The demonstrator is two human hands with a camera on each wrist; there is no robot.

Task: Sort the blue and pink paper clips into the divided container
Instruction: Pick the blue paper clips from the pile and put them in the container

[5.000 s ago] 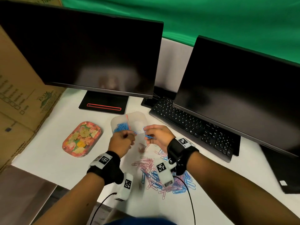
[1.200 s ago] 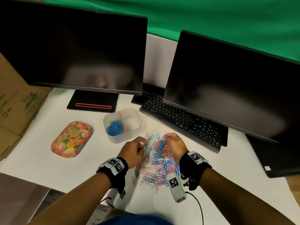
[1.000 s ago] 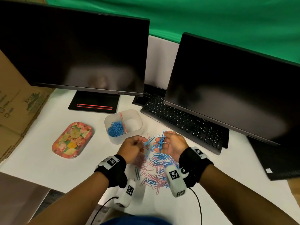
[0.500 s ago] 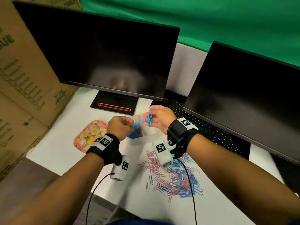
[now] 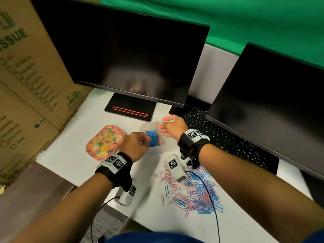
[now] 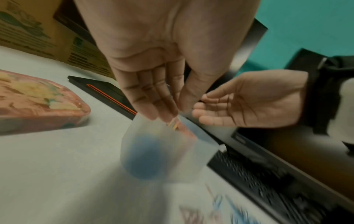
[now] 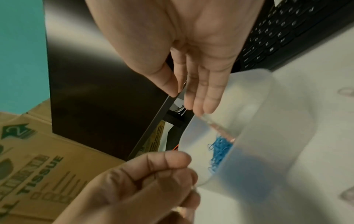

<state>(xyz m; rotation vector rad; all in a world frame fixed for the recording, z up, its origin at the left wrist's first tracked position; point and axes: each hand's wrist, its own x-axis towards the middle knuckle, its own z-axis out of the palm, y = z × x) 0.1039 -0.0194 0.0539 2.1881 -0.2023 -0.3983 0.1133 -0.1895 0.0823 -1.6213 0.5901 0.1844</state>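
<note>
The translucent divided container (image 5: 149,126) stands on the white desk, with a pink divider (image 5: 158,135) and blue clips (image 5: 152,136) in its left compartment. My right hand (image 5: 172,127) hovers at its far right rim, fingers straight and palm bare (image 7: 191,98). My left hand (image 5: 135,145) is at its near left rim, fingers curled against the thumb (image 7: 162,174). A thin glint of a paper clip shows in that pinch; its colour is unclear. The mixed pile of blue and pink clips (image 5: 192,192) lies under my right forearm.
A floral tray (image 5: 106,142) sits left of the container. A black keyboard (image 5: 228,139) and two dark monitors (image 5: 122,58) (image 5: 271,102) stand behind and to the right. A cardboard box (image 5: 26,85) walls the left side. The desk's front edge is close to my left wrist.
Both hands rose from the pile to the container. The bunch of blue clips that my right hand held half a second ago is gone from it, and its fingers have opened.
</note>
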